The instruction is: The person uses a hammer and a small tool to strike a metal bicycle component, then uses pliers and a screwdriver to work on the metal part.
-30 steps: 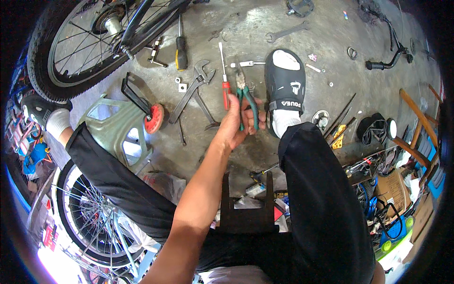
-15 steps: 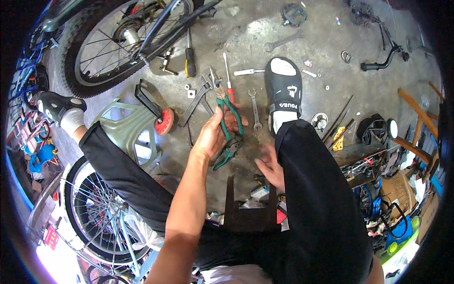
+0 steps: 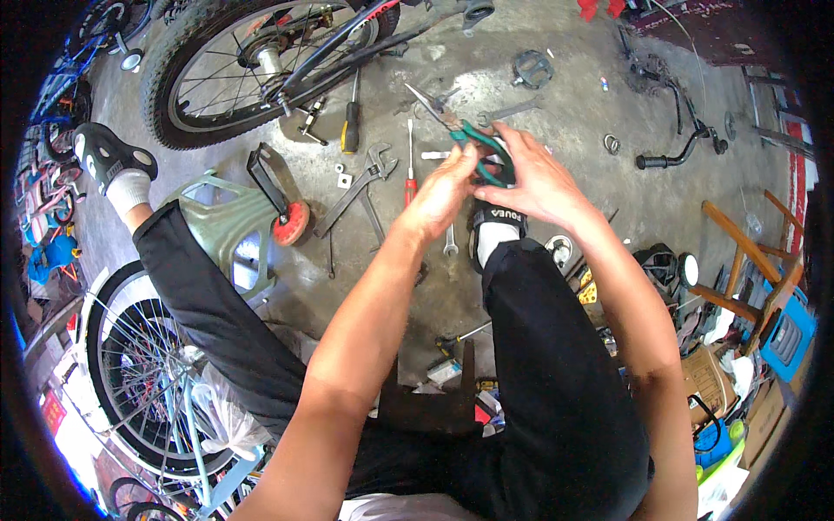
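Note:
Long-nose pliers with green handles (image 3: 473, 135) are held over the floor, tips pointing to the far left. My left hand (image 3: 443, 193) pinches the handles from the near left. From the right, my right hand (image 3: 540, 181) closes round the same handles, fingers on the far side and thumb on the near side. Beneath the hands are a black clog (image 3: 502, 214) on my right foot and a partly hidden open-end wrench (image 3: 450, 240). Left of my left hand lie a red-handled screwdriver (image 3: 410, 174) and an adjustable wrench (image 3: 360, 187).
A bicycle wheel (image 3: 174, 87) lies at the far left, beside a yellow-black screwdriver (image 3: 350, 126). A pale green plastic stool (image 3: 213, 221) with a red-wheeled bracket (image 3: 291, 224) is at left. Handlebars (image 3: 669, 161), a pedal (image 3: 532, 69) and a wooden frame (image 3: 738, 252) are on the right.
My left hand has carried the pliers forward and right. My right hand has risen from beside the knee onto their handles. The view has shifted slightly.

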Available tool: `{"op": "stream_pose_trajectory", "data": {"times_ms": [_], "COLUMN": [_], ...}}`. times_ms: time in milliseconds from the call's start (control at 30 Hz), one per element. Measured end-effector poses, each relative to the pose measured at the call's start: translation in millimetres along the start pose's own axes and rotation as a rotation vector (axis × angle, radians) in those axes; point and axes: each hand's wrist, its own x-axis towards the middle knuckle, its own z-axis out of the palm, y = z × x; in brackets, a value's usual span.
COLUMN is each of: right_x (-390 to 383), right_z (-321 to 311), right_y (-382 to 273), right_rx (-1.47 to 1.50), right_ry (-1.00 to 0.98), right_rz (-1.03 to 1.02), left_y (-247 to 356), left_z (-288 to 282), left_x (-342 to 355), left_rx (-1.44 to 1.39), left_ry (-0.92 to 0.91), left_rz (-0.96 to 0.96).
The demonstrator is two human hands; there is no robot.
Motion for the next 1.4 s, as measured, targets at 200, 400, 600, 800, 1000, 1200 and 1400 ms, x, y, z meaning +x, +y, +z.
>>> {"op": "stream_pose_trajectory", "data": {"times_ms": [200, 400, 600, 800, 1000, 1200, 1400], "right_x": [51.9, 86.4, 122.9, 144.1, 162.7, 170.8, 165.3], "right_z": [36.9, 7.8, 9.5, 22.3, 31.4, 29.4, 22.6], "right_y": [36.4, 114.5, 114.0, 99.4, 107.9, 82.2, 79.7], "right_rx": [0.014, -0.227, -0.338, -0.408, -0.527, -0.616, -0.651], "right_ry": [0.219, 0.114, 0.086, -0.013, -0.072, -0.130, -0.138], "right_rz": [-0.159, -0.350, -0.561, -0.616, -0.536, -0.588, -0.588], "left_y": [-20.8, -44.7, 5.0, 15.5, 13.2, 11.0, 19.2], "left_z": [-3.4, -37.3, -44.7, -67.3, -56.6, -50.2, -41.5], "left_x": [22.0, -63.7, -33.1, 9.6, 25.7, 18.0, 16.5], "left_rx": [0.618, 0.829, 0.973, 1.101, 1.096, 1.227, 1.418], "left_ry": [0.232, 0.547, 0.633, 0.409, 0.371, 0.447, 0.417], "left_rz": [0.184, -0.001, 0.196, 0.169, -0.053, 0.226, 0.464]}}
